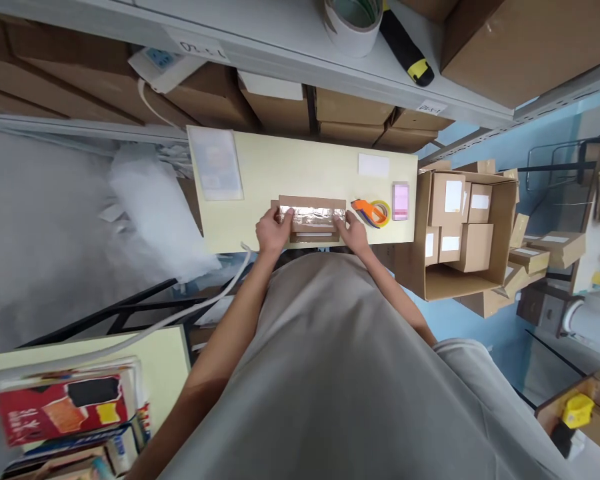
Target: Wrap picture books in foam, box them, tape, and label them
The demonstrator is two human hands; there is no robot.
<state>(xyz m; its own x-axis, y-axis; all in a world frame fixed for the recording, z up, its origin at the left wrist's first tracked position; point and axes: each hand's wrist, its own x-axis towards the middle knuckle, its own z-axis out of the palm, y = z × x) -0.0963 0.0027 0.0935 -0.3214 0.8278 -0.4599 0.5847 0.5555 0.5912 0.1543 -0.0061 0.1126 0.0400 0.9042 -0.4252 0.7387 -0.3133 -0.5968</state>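
Observation:
A cardboard box (312, 201) with a strip of shiny clear tape along it lies at the front edge of the pale yellow table (290, 160). My left hand (274, 230) grips its left end, thumb on the taped face. At the right end my right hand (354, 233) holds it the same way, thumb on top and fingers around the side. Just right of that hand are an orange tape dispenser (367, 212) and a yellow tape roll (384, 208). The undersides of my fingers are hidden.
A phone (401, 201), a white label (373, 165) and a plastic-sleeved sheet (216, 165) lie on the table. To the right stands a large carton (467, 287) of smaller boxes. Bubble wrap (150, 213) is at left, with a white cable (200, 305) nearby. Shelving (280, 47) runs behind.

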